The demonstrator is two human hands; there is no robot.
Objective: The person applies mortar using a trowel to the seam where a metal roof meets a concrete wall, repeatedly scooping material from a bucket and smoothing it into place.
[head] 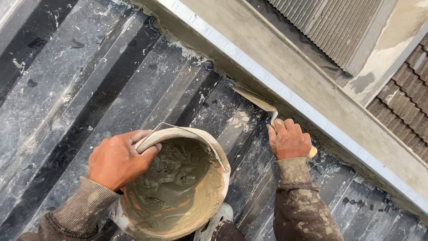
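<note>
Your left hand (117, 161) is clamped over the rim of the bucket (176, 185), fingers curled inside the lip, and the bucket tilts toward you, wet grey mortar (178, 178) caked inside. Your right hand (289, 139) is closed round the trowel (257, 101) handle, and the blade points up and left, its tip pressed against the foot of the concrete ledge (285, 67). A metal strip (276, 85) runs along that ledge. Beneath both hands lies the dark ribbed roof sheeting (89, 89), spattered with mortar. Beyond the ledge, corrugated roofing (330, 22).
</note>
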